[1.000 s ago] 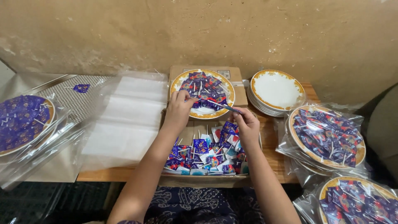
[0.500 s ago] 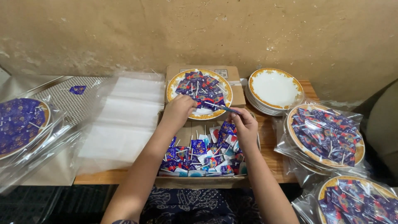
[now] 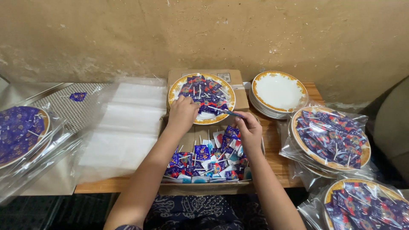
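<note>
A gold-rimmed plate (image 3: 175, 86) stands on a cardboard box at the back, partly covered with blue-wrapped lollipops (image 3: 203, 91). My left hand (image 3: 182, 114) rests on the plate's near left rim, fingers curled over the sweets there. My right hand (image 3: 248, 130) pinches one wrapped lollipop (image 3: 226, 111) by its stick and holds it over the plate's near edge. Below both hands an open cardboard box (image 3: 191, 139) holds a heap of loose lollipops (image 3: 208, 161).
A stack of empty gold-rimmed plates (image 3: 277, 91) stands at the back right. Bagged filled plates (image 3: 330, 138) lie at the right, another (image 3: 19, 132) at the left. Clear plastic bags (image 3: 123, 127) lie spread left of the box. A wall closes the back.
Both hands have shifted slightly toward the plate; the right hand still holds a lollipop over its near edge. The view has drifted a little.
</note>
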